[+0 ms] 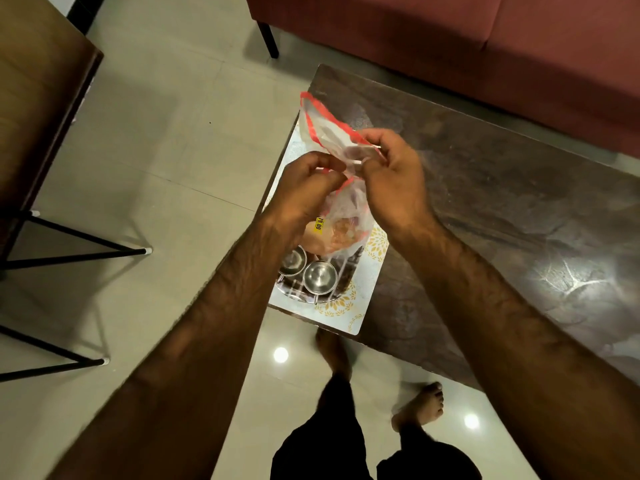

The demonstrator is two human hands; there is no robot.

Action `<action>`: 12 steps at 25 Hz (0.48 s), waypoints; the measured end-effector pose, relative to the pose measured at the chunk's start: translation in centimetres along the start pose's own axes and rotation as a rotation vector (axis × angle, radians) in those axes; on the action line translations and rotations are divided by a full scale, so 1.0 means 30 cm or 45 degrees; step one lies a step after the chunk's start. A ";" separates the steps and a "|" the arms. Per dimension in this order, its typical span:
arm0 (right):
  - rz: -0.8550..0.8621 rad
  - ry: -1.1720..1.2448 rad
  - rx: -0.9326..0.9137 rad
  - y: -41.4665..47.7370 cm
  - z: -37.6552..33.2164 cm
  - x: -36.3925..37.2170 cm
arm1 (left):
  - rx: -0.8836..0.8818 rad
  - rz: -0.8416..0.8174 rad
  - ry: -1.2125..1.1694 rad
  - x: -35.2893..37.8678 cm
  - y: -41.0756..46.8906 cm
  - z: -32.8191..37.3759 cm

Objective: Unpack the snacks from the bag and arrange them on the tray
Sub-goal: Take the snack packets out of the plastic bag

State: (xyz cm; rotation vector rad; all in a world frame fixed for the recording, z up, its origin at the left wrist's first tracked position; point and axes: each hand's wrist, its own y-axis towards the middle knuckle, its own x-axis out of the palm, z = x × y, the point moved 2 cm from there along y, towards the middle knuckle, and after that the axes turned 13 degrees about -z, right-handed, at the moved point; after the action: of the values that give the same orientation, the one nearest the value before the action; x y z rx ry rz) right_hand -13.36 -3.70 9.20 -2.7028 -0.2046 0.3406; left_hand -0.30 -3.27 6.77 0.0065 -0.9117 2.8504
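A thin white plastic bag (325,129) with red-edged handles hangs over the near left corner of the table. My left hand (304,185) and my right hand (391,178) both pinch its top, close together. Snack packets (334,233) with a yellow price sticker show through the bag's lower part. Under the bag lies a dark tray (343,282) holding two small steel bowls (319,276), resting on a pale floral mat (363,299).
The dark wooden table (502,209) stretches right and back. A red sofa (485,36) stands behind it. A wooden table with black metal legs (41,98) is at the left. My bare feet (419,407) stand on the glossy tiled floor.
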 end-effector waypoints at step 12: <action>-0.026 -1.084 -0.027 -0.053 0.037 -0.080 | 0.121 0.444 1.250 -0.066 -0.137 0.071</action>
State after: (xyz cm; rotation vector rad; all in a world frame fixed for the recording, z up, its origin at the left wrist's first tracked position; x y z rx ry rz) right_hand -16.10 -2.29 9.37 -2.3988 -0.4648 1.4636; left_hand 2.16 -1.46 10.78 -1.4959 -0.5659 2.5904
